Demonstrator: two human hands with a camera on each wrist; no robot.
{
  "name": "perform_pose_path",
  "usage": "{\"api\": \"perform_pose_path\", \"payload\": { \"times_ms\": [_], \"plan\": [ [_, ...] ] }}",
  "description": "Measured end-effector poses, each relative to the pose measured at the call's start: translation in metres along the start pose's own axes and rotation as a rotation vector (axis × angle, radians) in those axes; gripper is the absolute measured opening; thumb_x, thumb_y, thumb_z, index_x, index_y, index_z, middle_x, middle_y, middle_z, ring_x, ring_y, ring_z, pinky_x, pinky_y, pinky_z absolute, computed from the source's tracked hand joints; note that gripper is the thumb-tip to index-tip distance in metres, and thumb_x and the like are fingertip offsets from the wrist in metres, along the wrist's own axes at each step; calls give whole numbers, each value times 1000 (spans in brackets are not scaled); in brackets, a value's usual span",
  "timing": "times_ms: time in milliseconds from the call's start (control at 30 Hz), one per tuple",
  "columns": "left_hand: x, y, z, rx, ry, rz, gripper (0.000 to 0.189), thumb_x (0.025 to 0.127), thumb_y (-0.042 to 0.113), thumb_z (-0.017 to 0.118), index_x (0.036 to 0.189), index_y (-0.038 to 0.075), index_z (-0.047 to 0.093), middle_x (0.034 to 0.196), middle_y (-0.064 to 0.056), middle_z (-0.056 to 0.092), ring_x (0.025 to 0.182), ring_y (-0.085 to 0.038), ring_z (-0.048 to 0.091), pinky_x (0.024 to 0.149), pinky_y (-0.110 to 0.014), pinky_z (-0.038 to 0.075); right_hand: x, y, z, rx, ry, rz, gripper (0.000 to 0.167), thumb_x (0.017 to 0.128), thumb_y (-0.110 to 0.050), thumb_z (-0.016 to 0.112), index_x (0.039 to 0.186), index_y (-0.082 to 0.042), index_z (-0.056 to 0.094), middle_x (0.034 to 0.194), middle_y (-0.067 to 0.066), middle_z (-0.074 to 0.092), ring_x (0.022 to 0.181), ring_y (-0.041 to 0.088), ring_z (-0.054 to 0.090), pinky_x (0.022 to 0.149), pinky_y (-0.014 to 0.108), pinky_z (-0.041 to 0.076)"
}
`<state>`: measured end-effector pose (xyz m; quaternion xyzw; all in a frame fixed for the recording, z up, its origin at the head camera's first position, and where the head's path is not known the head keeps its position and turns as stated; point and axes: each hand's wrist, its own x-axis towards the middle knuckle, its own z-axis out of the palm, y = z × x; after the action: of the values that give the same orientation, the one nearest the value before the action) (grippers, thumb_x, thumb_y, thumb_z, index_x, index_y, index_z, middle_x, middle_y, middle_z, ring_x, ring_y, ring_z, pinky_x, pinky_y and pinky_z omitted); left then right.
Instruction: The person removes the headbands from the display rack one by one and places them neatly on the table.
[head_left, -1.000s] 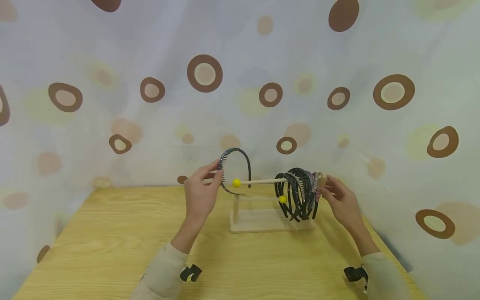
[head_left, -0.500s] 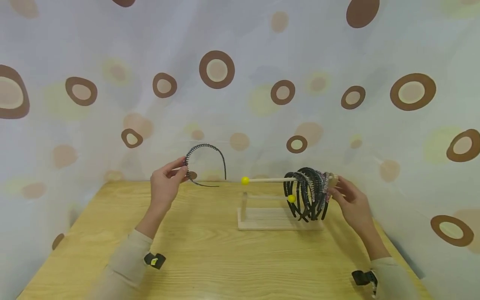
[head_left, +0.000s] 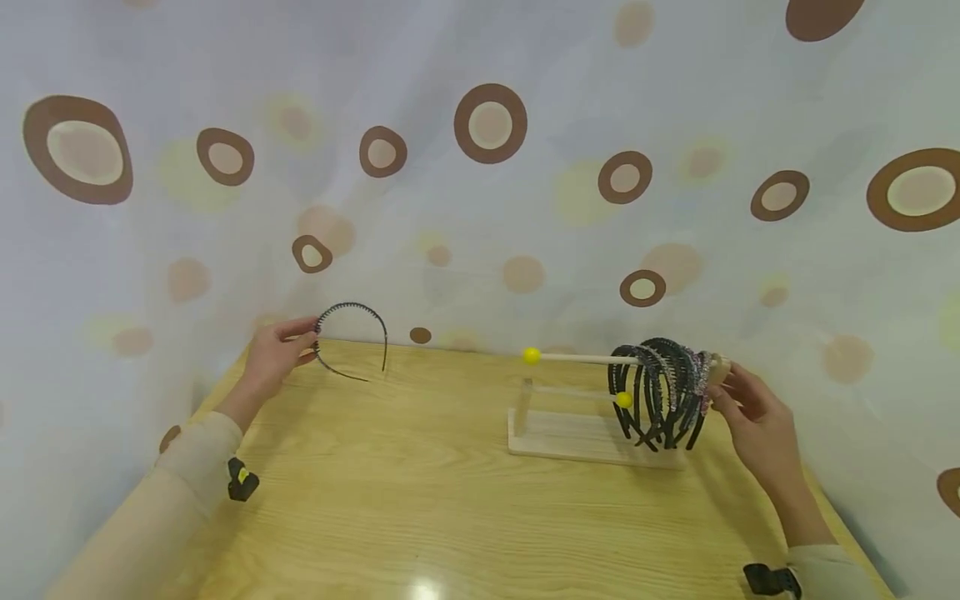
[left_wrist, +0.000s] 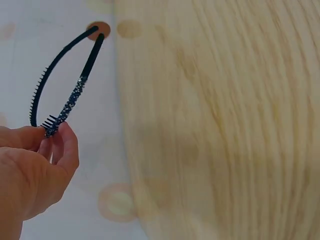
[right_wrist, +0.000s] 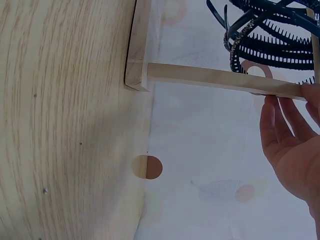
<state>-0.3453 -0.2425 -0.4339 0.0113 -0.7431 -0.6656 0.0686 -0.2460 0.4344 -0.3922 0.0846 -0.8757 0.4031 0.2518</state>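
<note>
My left hand [head_left: 276,357] pinches a dark headband [left_wrist: 71,102] by its curved middle, off the wooden stand to the left. Glitter covers part of the band, and small comb teeth line its inner side. My right hand [head_left: 761,421] holds the upper end of the stand's upright [right_wrist: 215,78], with fingers and thumb on the wood. Several black and glittery headbands [head_left: 660,392] hang bunched on the stand's upper rod [head_left: 577,358], close to the right hand. A yellow ball [head_left: 532,356] caps the left tip of that rod.
The stand's flat base [head_left: 570,437] rests on the wood-grain table [head_left: 420,500]. A lower rod with another yellow ball [head_left: 624,400] points right. Behind the table hangs a pale sheet [head_left: 450,208] with brown oval prints. Each wrist carries a small black device [head_left: 242,479].
The left hand has carried the headband leftward, from around the rod's yellow tip to well away from the stand. The right hand stays at the upright while the head view has turned left.
</note>
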Motion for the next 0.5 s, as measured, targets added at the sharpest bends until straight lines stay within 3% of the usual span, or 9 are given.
{"api": "perform_pose_path", "payload": {
  "times_ms": [200, 367, 500],
  "plan": [
    [-4, -18, -30, 16, 141, -117, 43, 105, 6, 57, 147, -3, 51, 140, -24, 51, 102, -13, 62, 89, -33, 56, -1, 0, 0, -21, -11, 33, 54, 104, -20, 63, 154, -8, 45, 125, -11, 60, 104, -11, 56, 81, 8, 47],
    [-4, -26, -38, 40, 182, -166, 44, 105, 4, 55, 147, -6, 48, 141, -28, 49, 89, -7, 65, 87, -32, 57, 0, 2, -1, -16, 10, 34, 52, 103, -19, 64, 152, -10, 49, 123, -16, 61, 105, -11, 55, 81, 6, 45],
    [-1, -35, -46, 122, 208, -226, 44, 104, 6, 54, 145, -8, 49, 135, -29, 54, 75, -5, 67, 79, -29, 59, 1, 3, 0, -4, 9, 37, 50, 103, -18, 65, 150, -10, 51, 123, -16, 61, 106, -9, 56, 82, 7, 46]
  ]
}}
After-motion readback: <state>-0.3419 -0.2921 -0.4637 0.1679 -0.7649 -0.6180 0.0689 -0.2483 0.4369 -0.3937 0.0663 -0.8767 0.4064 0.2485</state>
